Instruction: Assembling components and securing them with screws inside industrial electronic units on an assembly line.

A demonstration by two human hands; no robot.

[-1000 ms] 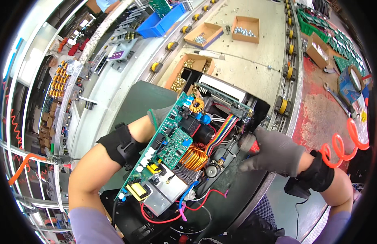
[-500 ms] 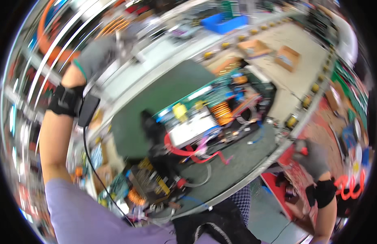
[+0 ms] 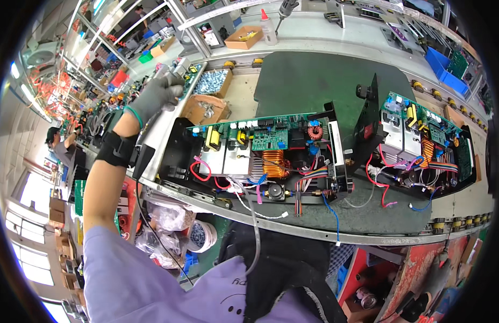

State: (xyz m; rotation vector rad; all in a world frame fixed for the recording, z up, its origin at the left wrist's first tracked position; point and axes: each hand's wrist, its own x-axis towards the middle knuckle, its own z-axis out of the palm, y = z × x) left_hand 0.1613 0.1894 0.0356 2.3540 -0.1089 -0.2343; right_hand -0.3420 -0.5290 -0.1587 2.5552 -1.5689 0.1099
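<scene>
While the left hand showed bent, gloved fingers, any grip could not be told; likewise the right hand, well apart rightward. Right of the left fingers, nearer the body, lay one open chassis unit: probably heavy, stiff, fragile inside, best taken by its black end walls. Appearance: green circuit board, copper coil, pale metal plates, trailing leads.

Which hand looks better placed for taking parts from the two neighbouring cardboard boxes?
Probably the left hand: it is raised close beside those cardboard boxes. The right hand hangs low at the far right, well away.
</scene>
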